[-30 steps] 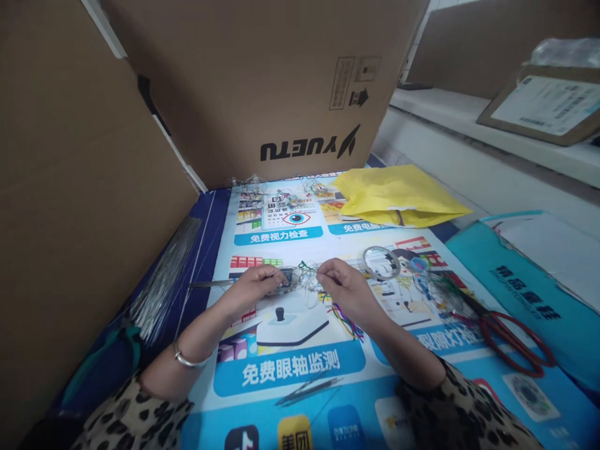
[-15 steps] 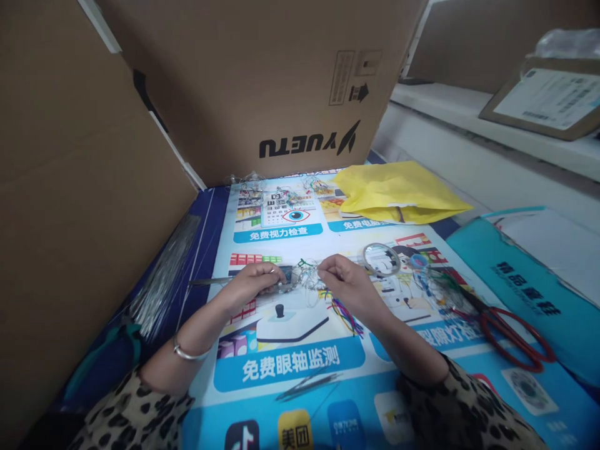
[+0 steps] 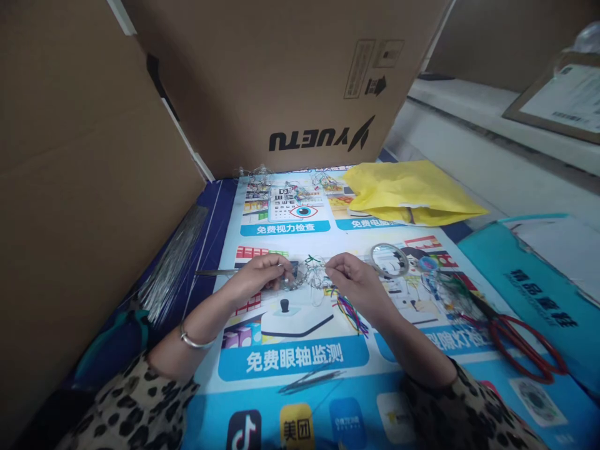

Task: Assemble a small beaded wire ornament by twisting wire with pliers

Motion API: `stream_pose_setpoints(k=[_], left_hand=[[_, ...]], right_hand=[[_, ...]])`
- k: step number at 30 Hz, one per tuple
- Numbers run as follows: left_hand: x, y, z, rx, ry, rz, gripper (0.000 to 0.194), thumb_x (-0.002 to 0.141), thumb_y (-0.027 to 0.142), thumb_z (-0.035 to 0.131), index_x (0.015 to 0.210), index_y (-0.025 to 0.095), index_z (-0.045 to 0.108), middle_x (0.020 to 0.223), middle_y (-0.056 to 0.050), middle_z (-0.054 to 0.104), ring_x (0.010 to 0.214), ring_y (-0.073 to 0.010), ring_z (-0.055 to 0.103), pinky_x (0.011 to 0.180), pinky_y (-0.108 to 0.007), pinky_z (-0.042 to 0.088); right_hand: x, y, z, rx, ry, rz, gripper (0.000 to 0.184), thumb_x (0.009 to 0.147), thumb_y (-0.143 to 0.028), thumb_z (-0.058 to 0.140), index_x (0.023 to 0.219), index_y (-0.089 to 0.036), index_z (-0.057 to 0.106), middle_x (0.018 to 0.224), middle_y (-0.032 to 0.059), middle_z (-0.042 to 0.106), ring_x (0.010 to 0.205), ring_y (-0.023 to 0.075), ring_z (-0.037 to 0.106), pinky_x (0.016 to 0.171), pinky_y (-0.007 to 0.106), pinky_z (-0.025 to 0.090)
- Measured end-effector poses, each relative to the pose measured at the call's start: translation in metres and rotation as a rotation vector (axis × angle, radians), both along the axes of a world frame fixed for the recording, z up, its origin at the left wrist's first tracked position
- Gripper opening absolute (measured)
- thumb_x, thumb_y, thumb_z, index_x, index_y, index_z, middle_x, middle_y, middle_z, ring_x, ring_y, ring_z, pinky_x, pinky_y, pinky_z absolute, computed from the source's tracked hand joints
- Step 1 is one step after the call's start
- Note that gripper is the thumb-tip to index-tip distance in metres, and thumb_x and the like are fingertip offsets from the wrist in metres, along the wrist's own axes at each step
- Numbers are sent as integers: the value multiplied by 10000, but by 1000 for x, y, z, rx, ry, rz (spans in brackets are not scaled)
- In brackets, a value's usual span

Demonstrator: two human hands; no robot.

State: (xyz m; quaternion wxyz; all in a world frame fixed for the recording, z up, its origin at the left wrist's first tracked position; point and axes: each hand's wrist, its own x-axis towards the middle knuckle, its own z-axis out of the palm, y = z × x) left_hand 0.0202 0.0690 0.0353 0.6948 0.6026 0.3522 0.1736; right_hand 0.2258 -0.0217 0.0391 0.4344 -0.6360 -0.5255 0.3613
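In the middle of the printed sheet, a loose tangle of thin clear and silvery wire with a green tie (image 3: 313, 270) stretches between my hands. My left hand (image 3: 265, 273) is closed on its left end, with fingers and thumb pinched together. At the other end, my right hand (image 3: 355, 281) pinches a fine strand of it between thumb and fingertips. A slim grey metal tool (image 3: 215, 272) sticks out to the left behind my left hand; I cannot tell whether that hand holds it. Multicoloured cords (image 3: 351, 314) lie just below my right hand.
Cardboard walls (image 3: 300, 75) enclose the back and left. Red-handled scissors (image 3: 527, 347), a tape roll (image 3: 389, 259) and a yellow bag (image 3: 412, 190) lie to the right. Silvery wires (image 3: 173, 265) and teal-handled pliers (image 3: 115, 344) lie left. Thin metal pieces (image 3: 312, 380) lie in front.
The camera view has turned slightly left, so the whole scene sits further right. Both hands keep their pinch on the wire tangle, with only slight finger movement.
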Motion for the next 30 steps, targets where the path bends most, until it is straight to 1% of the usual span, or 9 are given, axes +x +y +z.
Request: stream_pose_setpoints(k=[6,13,18,25,30], left_hand=[[1,0,-1,-4,-25,0,178,785,300,537,860,140,560,806,-38,662,504,-57,462,514,-207,309],[1,-1,0,-7,-47,10,153,790,273,525,866,143,552,776,-30,660,515,-58,452,526,-208,307],[1,-1,-1,-17,-61,-2,173,791,290,532,880,143,557,792,-35,660,553,-71,477,551,-211,334],[-1,0,-4,18,-65,-18,187,819,315,519,890,148,566,813,-35,645,590,-78,490,571,-213,350],[0,-1,-1,10,-53,6,186,810,312,531,871,141,573,813,-29,619,570,-64,493,557,-208,350]], right_hand=[[1,1,-1,-5,-2,-13,102,771,-296,540,792,-197,553,627,-36,537,568,104,474,521,221,357],[-1,1,1,-19,-9,-3,130,770,-314,537,813,-196,570,637,-28,556,569,110,485,523,223,365],[-2,-1,4,-28,-44,7,156,783,-311,523,859,-197,597,653,-21,577,565,109,476,518,222,360],[0,-2,-1,-7,-66,32,174,797,-308,514,890,-206,619,675,-20,595,560,106,470,519,221,354],[1,-2,-2,2,-90,16,177,796,-300,513,894,-208,627,662,-21,591,561,109,476,524,222,360]])
